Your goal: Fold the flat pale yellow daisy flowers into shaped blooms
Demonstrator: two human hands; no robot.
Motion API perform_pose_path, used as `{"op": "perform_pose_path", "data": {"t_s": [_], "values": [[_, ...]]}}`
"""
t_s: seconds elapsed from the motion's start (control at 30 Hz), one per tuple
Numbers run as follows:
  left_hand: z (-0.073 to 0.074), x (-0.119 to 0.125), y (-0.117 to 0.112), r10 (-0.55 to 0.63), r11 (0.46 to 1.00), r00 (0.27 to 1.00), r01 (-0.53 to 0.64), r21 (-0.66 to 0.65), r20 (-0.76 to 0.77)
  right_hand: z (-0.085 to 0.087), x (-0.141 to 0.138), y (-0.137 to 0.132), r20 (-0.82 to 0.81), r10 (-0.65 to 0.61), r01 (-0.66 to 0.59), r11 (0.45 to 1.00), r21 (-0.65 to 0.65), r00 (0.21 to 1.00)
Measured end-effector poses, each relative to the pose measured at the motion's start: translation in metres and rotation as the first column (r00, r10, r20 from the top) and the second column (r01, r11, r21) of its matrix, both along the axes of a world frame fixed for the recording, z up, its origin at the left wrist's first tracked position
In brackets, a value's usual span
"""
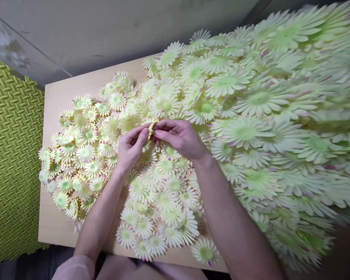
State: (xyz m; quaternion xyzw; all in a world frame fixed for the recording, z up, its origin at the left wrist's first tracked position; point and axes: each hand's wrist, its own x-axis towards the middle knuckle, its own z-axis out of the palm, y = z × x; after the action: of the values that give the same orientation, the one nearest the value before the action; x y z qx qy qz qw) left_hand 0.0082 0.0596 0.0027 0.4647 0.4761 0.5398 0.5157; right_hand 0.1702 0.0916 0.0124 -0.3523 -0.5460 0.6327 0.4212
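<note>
Between my two hands is a small yellow artificial flower (pixel 151 130), seen nearly edge-on, its petals bunched together. The thumb and fingers of my left hand (pixel 131 147) pinch it from the left. From the right, my right hand (pixel 183 137) grips it with thumb and forefinger, the fingertips of both hands almost meeting. Under and around the hands lie loose artificial daisy heads (pixel 167 165) with cream petals, green centres and some pink tips.
Smaller flower heads (pixel 86 153) are heaped on the left of the wooden table (pixel 56 112). A larger pile of flower heads (pixel 259 99) covers the right side, blurred towards the edge. A green woven-pattern foam mat (pixel 14 163) stands at the left, and a grey wall (pixel 119 31) rises behind.
</note>
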Motion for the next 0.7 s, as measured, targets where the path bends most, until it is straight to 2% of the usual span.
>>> {"op": "perform_pose_path", "data": {"t_s": [0.17,0.47,0.7], "values": [[-0.003,0.0002,0.001,0.01,1.0,0.999,-0.01,-0.006,0.053,0.0004,0.0007,-0.0002,-0.011,0.006,-0.006,1.0,-0.012,1.0],[-0.0011,0.0018,-0.0013,0.111,0.993,0.985,-0.104,-0.056,0.135,0.0012,0.0008,-0.0032,0.011,0.026,-0.026,0.999,-0.043,1.0],[0.0037,0.0032,-0.0016,0.119,0.992,0.987,-0.114,-0.056,0.104,-0.0005,-0.0012,-0.003,0.032,-0.002,0.002,1.0,-0.005,0.999]]}}
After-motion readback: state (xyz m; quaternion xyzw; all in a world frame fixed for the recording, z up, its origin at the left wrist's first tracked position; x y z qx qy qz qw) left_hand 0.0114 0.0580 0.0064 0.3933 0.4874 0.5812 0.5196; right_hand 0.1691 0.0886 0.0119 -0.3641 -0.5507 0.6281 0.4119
